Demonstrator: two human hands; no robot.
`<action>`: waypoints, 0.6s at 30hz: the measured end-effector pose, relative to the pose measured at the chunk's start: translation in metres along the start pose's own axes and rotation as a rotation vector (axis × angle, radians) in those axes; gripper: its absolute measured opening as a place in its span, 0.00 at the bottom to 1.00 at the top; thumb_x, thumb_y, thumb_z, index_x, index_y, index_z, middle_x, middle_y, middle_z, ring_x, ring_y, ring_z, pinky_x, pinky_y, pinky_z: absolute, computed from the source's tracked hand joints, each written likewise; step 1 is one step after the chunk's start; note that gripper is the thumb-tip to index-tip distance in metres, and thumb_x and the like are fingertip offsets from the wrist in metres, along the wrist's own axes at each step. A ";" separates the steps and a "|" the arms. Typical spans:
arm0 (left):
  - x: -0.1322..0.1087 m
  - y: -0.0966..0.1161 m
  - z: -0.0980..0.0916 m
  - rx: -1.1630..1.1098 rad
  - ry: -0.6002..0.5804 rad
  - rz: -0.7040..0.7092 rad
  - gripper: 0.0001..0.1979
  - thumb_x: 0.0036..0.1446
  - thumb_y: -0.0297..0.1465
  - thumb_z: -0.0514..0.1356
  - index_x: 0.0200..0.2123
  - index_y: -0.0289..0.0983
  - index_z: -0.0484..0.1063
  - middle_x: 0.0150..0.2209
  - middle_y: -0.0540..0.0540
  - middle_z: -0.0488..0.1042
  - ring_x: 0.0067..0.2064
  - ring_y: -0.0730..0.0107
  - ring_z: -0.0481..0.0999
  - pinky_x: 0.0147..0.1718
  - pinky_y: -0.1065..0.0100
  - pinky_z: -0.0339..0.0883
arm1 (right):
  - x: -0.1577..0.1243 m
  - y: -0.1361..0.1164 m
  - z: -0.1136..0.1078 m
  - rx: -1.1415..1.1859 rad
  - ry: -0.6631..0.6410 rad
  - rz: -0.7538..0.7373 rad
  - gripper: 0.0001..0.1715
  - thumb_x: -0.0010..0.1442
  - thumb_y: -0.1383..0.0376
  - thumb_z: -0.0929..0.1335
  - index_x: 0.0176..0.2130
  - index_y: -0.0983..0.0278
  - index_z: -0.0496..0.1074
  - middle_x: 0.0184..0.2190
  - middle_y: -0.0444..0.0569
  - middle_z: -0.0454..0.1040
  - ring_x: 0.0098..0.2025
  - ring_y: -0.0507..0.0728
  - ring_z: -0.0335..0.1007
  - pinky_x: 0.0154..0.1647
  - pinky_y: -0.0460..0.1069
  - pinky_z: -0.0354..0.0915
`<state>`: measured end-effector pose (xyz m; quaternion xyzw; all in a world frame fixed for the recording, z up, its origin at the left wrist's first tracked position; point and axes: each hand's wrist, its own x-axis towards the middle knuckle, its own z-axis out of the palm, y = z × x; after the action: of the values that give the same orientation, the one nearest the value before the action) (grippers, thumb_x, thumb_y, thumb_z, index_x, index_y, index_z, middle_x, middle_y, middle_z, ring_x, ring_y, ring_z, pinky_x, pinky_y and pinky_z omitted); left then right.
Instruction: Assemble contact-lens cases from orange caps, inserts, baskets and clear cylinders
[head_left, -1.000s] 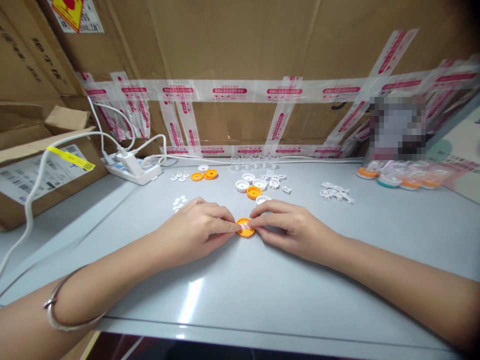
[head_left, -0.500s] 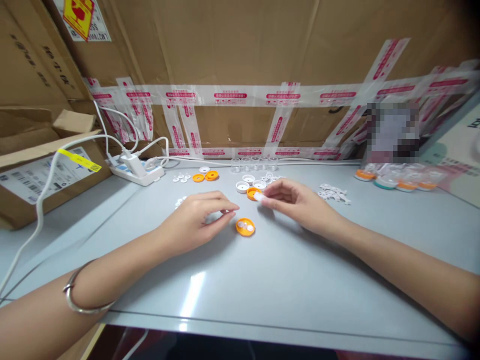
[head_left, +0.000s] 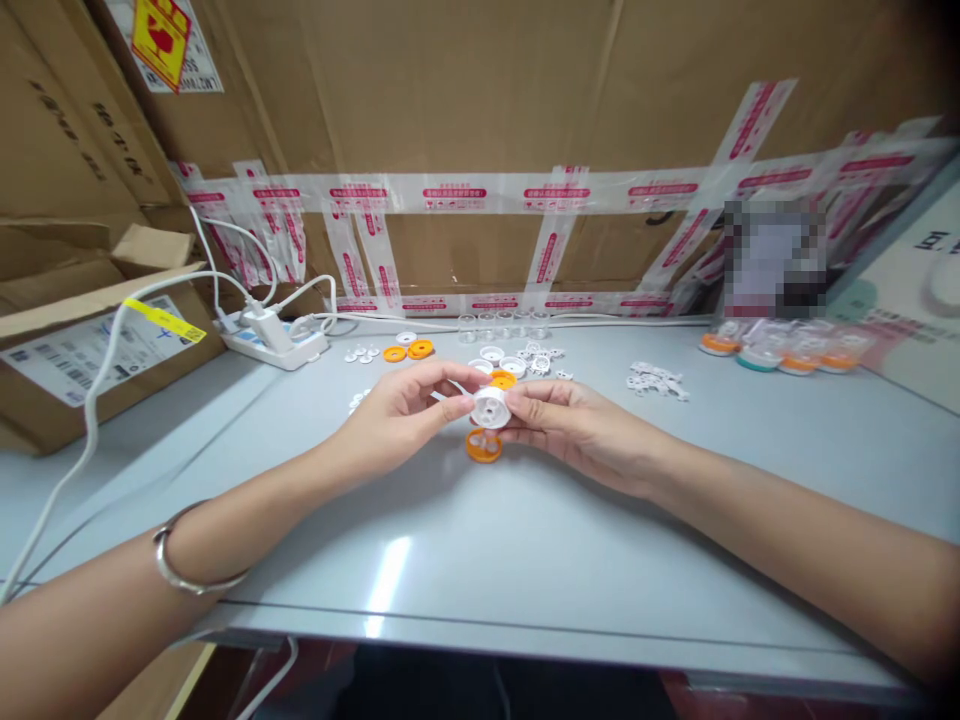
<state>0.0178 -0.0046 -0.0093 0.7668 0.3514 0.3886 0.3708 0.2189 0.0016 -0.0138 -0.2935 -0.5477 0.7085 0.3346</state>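
Observation:
A round white plastic cap (head_left: 492,410) is held up between both hands, its hollow side with a small centre hole turned toward me. My left hand (head_left: 409,415) pinches its left edge with thumb and fingers. Gripping the right edge is my right hand (head_left: 574,425), its lower fingers curled beneath. Just below the cap, an orange round cap (head_left: 484,447) lies on the table with small pale parts inside. Behind the hands lie another orange cap (head_left: 503,380) and white caps (head_left: 513,367), partly covered by the fingers.
Small white parts (head_left: 657,381) lie right, with others (head_left: 540,360) nearer the middle. Orange rings (head_left: 421,348) lie back left. Clear cylinders (head_left: 504,326) line the back by a large carton (head_left: 465,110). A power strip (head_left: 277,345) stands left; finished-looking capped pieces (head_left: 799,358) sit right.
My right hand has brought the white cap left and toward me, turning its hollow side to view. My left hand has moved in and taken hold of its left edge.

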 end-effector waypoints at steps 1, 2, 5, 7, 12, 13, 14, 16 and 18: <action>0.001 -0.002 -0.001 -0.060 -0.019 -0.003 0.14 0.57 0.31 0.57 0.48 0.37 0.69 0.43 0.45 0.74 0.44 0.68 0.72 0.43 0.68 0.67 | -0.001 -0.001 0.001 0.041 -0.009 0.000 0.09 0.55 0.62 0.68 0.32 0.67 0.74 0.32 0.47 0.74 0.36 0.51 0.71 0.48 0.50 0.63; 0.003 -0.005 -0.001 -0.114 -0.050 0.001 0.15 0.57 0.30 0.57 0.49 0.38 0.69 0.44 0.45 0.73 0.45 0.68 0.72 0.45 0.67 0.66 | -0.002 -0.001 0.001 0.077 -0.018 0.003 0.09 0.55 0.63 0.68 0.33 0.67 0.74 0.33 0.48 0.75 0.37 0.51 0.71 0.49 0.49 0.63; 0.007 -0.013 -0.003 -0.222 -0.182 0.041 0.15 0.57 0.31 0.58 0.49 0.39 0.70 0.49 0.44 0.71 0.51 0.64 0.69 0.51 0.65 0.62 | -0.004 -0.003 0.004 0.129 -0.069 0.013 0.09 0.55 0.63 0.69 0.34 0.67 0.74 0.33 0.47 0.75 0.40 0.52 0.72 0.52 0.48 0.62; 0.008 -0.017 -0.004 -0.280 -0.225 0.069 0.14 0.56 0.33 0.59 0.47 0.40 0.72 0.50 0.44 0.70 0.53 0.63 0.67 0.52 0.63 0.61 | -0.005 -0.004 0.007 0.120 -0.088 0.020 0.09 0.55 0.63 0.68 0.35 0.67 0.73 0.33 0.47 0.74 0.39 0.51 0.72 0.51 0.48 0.63; 0.008 -0.022 -0.011 -0.384 -0.194 0.003 0.13 0.54 0.34 0.61 0.44 0.41 0.73 0.48 0.46 0.73 0.49 0.65 0.71 0.49 0.64 0.64 | -0.005 0.000 0.003 -0.226 0.212 -0.088 0.14 0.54 0.57 0.68 0.37 0.64 0.67 0.34 0.47 0.73 0.36 0.53 0.71 0.45 0.53 0.67; 0.008 -0.023 -0.012 -0.365 -0.183 -0.036 0.13 0.53 0.34 0.62 0.43 0.40 0.73 0.46 0.46 0.74 0.47 0.66 0.72 0.48 0.65 0.64 | -0.006 0.002 0.001 -0.378 0.280 -0.140 0.17 0.51 0.56 0.69 0.38 0.63 0.66 0.35 0.48 0.72 0.37 0.54 0.71 0.45 0.54 0.66; 0.008 -0.024 -0.013 -0.333 -0.174 -0.076 0.12 0.53 0.33 0.62 0.42 0.39 0.73 0.44 0.46 0.75 0.45 0.67 0.73 0.47 0.65 0.65 | -0.006 0.005 -0.001 -0.534 0.318 -0.184 0.21 0.48 0.55 0.71 0.39 0.62 0.65 0.37 0.48 0.71 0.39 0.55 0.69 0.45 0.55 0.66; 0.008 -0.027 -0.015 -0.259 -0.173 -0.148 0.13 0.53 0.33 0.62 0.42 0.37 0.73 0.42 0.45 0.75 0.43 0.68 0.74 0.45 0.65 0.66 | -0.008 0.012 -0.004 -0.788 0.302 -0.233 0.28 0.42 0.56 0.74 0.41 0.61 0.63 0.43 0.49 0.69 0.43 0.57 0.67 0.46 0.57 0.65; 0.008 -0.028 -0.014 -0.213 -0.190 -0.173 0.15 0.53 0.31 0.62 0.45 0.37 0.71 0.44 0.44 0.74 0.43 0.69 0.74 0.45 0.66 0.65 | -0.010 0.019 -0.004 -0.910 0.245 -0.238 0.31 0.41 0.57 0.75 0.42 0.60 0.61 0.45 0.50 0.67 0.46 0.58 0.66 0.47 0.56 0.64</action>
<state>0.0024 0.0201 -0.0244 0.7233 0.3361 0.3161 0.5137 0.2245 -0.0073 -0.0328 -0.4268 -0.7882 0.3141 0.3129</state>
